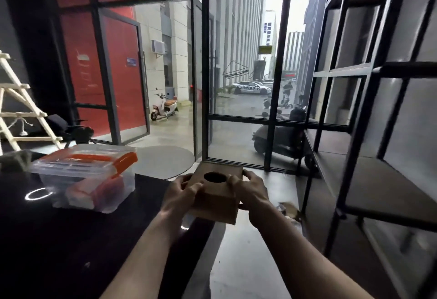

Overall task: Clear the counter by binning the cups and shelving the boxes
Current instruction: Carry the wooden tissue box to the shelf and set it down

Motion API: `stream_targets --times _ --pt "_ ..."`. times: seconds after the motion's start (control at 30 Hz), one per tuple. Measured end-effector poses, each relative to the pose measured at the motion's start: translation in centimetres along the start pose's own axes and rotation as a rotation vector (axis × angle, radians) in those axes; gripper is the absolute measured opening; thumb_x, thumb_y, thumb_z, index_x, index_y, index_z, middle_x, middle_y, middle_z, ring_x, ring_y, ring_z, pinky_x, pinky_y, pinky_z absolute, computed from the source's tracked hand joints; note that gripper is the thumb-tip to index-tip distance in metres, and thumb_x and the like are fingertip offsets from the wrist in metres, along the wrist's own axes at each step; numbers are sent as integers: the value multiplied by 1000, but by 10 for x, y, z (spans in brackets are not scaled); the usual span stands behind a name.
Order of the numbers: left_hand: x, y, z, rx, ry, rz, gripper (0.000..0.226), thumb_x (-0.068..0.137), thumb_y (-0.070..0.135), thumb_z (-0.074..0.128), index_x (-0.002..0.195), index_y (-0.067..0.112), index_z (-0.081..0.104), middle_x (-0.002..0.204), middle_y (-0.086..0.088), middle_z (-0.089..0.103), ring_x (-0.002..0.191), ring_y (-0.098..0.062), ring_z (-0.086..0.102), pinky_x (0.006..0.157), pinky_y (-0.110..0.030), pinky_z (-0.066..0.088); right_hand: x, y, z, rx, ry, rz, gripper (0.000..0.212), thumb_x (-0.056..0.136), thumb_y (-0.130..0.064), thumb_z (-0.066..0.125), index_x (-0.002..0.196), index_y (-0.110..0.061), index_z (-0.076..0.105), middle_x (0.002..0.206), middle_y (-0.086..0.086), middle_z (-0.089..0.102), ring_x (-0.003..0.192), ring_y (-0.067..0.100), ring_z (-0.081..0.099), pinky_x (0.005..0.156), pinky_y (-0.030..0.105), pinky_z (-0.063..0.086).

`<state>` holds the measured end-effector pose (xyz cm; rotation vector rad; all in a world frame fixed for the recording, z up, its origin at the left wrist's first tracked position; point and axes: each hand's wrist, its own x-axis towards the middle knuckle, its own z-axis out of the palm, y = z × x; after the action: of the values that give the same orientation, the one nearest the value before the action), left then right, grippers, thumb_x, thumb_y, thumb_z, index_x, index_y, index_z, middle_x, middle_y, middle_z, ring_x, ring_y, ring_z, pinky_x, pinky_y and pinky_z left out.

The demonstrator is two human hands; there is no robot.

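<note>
A brown cardboard box (pixel 218 200) with a round hole in its top is held in the air just past the right end of the black counter (pixel 71 239). My left hand (pixel 181 193) grips its left side and my right hand (pixel 251 194) grips its right side. A clear plastic box (pixel 85 178) with an orange-handled lid stands on the counter to the left of my hands. A black metal shelving unit (pixel 369 180) with dark shelves stands to the right. No cups are in sight.
A glass wall with black frames and an open door lies ahead, with scooters outside. A white wooden ladder rack (pixel 21 114) stands at the far left. Some crumpled brown litter (pixel 289 211) lies on the floor by the shelf's foot.
</note>
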<state>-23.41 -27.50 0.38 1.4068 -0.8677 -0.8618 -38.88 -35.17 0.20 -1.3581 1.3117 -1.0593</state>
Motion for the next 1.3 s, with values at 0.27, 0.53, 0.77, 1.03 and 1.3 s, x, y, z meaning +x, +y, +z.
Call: stream_targets --times 0.27,0.53,0.77,1.03,1.3 --pt "26 -9 180 -34 -186 56 38 91 11 68 129 14 60 119 -9 68 104 -25 67 67 -28 52 72 33 -157 19 161 -18 96 52 -64 62 143 -34 54 122 3 73 109 28 71 97 49 59" --pt "58 -8 332 -4 -293 143 68 69 38 69 132 15 62 122 -9 69 105 -23 68 70 -27 54 148 59 -292 -24 217 -18 58 94 -37 66 148 -21 52 123 8 68 109 28 66 82 34 57" --pt "117 -25 386 17 -329 108 69 69 41 67 134 17 58 122 -7 65 97 -12 65 58 -14 51 218 78 -316 -82 220 38 55 95 -36 65 147 -21 54 118 5 67 107 25 63 83 32 54" --pt "250 -56 434 -7 -328 49 54 80 29 74 130 16 60 121 -14 66 101 -25 67 67 -28 52 353 92 -296 -159 223 73 70 88 -42 67 152 -20 47 134 10 66 118 29 64 104 43 53" --pt "420 -36 477 -48 -294 20 55 76 39 74 126 23 58 123 -10 64 103 -28 65 70 -35 52 515 66 -271 -115 237 76 77 79 -54 69 149 -27 50 128 8 70 112 30 67 98 49 58"
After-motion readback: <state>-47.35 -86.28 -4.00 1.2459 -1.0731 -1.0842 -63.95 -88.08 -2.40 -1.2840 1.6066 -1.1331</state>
